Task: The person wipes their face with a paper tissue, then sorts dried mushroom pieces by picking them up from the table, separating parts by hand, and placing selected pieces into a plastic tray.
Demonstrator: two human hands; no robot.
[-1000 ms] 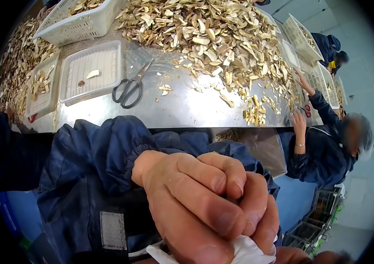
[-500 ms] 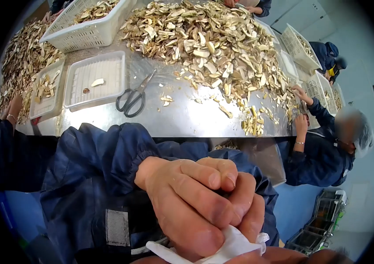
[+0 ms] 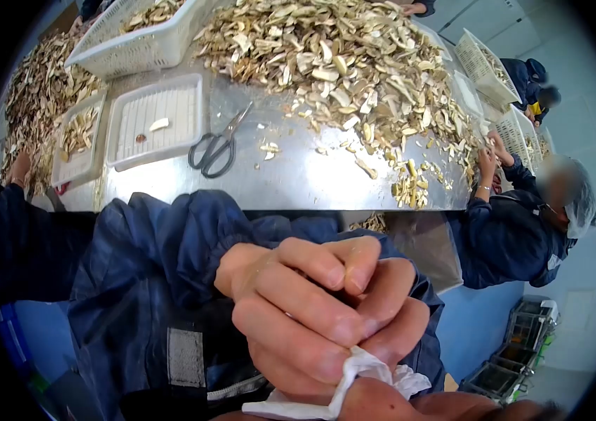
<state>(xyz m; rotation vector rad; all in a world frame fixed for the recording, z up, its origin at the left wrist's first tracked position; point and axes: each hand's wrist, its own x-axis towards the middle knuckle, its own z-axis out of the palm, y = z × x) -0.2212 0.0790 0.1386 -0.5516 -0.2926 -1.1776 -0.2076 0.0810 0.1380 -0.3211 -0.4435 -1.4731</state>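
Both my hands are raised close to the camera, in front of my dark blue jacket. My left hand [image 3: 294,309] comes out of the gathered left cuff with its fingers curled and pressed together. Against it lies my right hand [image 3: 393,302], fingers bent inward and meeting the left fingertips; its wrist is hidden. Whatever lies between the fingers, if anything, cannot be seen. Just below the hands is a crumpled white tissue-like piece [image 3: 354,368], touching or very near the lower fingers; whether they grip it is unclear.
Sliced dried mushrooms [image 3: 340,63] are heaped on the metal table [image 3: 270,193]. Black-handled scissors [image 3: 217,147] lie beside a white tray [image 3: 112,151] with two small pieces. A white basket [image 3: 119,59] stands behind. Co-workers' hands [image 3: 491,158] are at the right and far left.
My fingers have shifted against each other, and the lower left fingers have curled in. The white piece shows lower and further right. The table view has moved slightly; the right co-worker's hands have come together.
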